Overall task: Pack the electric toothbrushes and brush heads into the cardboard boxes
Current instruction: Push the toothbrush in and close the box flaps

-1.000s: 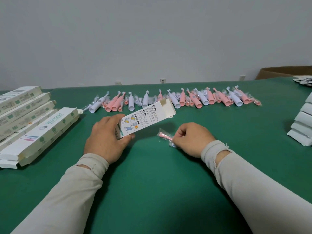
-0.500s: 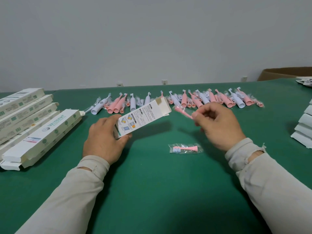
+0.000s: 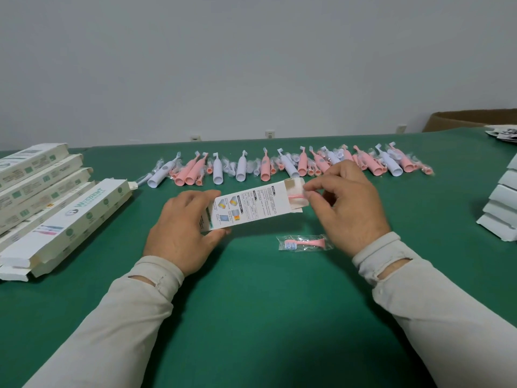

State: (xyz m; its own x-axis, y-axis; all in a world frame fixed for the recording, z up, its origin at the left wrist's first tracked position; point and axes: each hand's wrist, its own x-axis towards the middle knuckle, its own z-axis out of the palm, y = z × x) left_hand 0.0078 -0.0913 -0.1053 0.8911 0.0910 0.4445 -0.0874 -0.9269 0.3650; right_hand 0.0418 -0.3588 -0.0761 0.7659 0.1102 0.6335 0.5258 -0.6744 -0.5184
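Note:
My left hand grips the near end of a white printed cardboard box, held just above the green table. My right hand pinches a pink brush head in clear wrap at the box's open far end, partly inside the opening. A second wrapped pink brush head lies on the table below my right hand. A row of pink and white electric toothbrushes with more wrapped heads lies across the back of the table.
Several long white boxes are stacked at the left. Flat folded white boxes are piled at the right edge. A brown carton and some printed leaflets sit at the back right.
My right hand lifted one wrapped brush head off the table, leaving the other lying there, and brought it to the box's open end. The left hand kept hold of the box.

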